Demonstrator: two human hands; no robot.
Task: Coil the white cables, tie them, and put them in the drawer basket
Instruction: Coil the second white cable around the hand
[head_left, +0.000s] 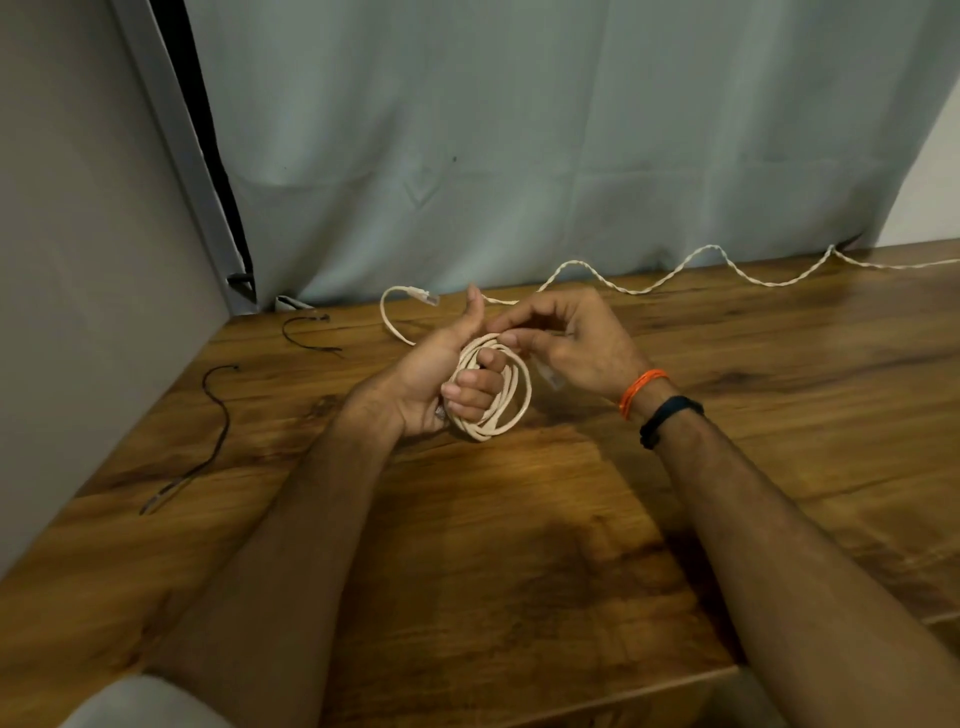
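Observation:
My left hand (441, 371) grips a coil of white cable (511, 410) with its fingers curled through the loops and its thumb up. My right hand (571, 340) pinches a strand at the top of the coil. A loose end with a clear plug (425, 296) curves off behind my left hand. A second white cable (691, 260), wavy and uncoiled, runs along the back of the wooden table (519, 545) to the right edge. No drawer basket is in view.
Two thin black ties lie on the table's left side, one (221, 415) near the wall and one (306, 332) further back. A grey wall stands at the left and a pale curtain (519, 156) hangs behind the table.

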